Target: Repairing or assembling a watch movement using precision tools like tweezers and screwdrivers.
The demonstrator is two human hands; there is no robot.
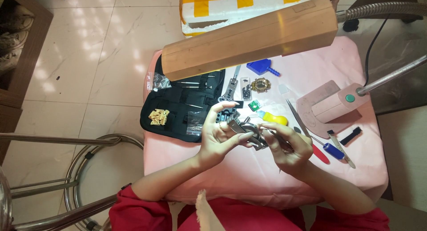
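My left hand (219, 135) grips a silver metal watch with its bracelet (247, 129) above the pink-covered table (249, 173). My right hand (289, 150) holds a thin dark tool (276, 139) whose tip rests against the watch. Both hands meet at the middle of the table, fingers curled around what they hold. Red sleeves cover my upper arms at the bottom edge.
A black tool pouch (182, 107) lies open at left with small tools and a gold piece. Behind the hands are a yellow-handled tool (273, 119), blue block (260, 67), gold watch case (260, 84), tweezers (297, 117), screwdrivers (331, 150). A wooden-shaded desk lamp (249, 37) overhangs; metal stool at left.
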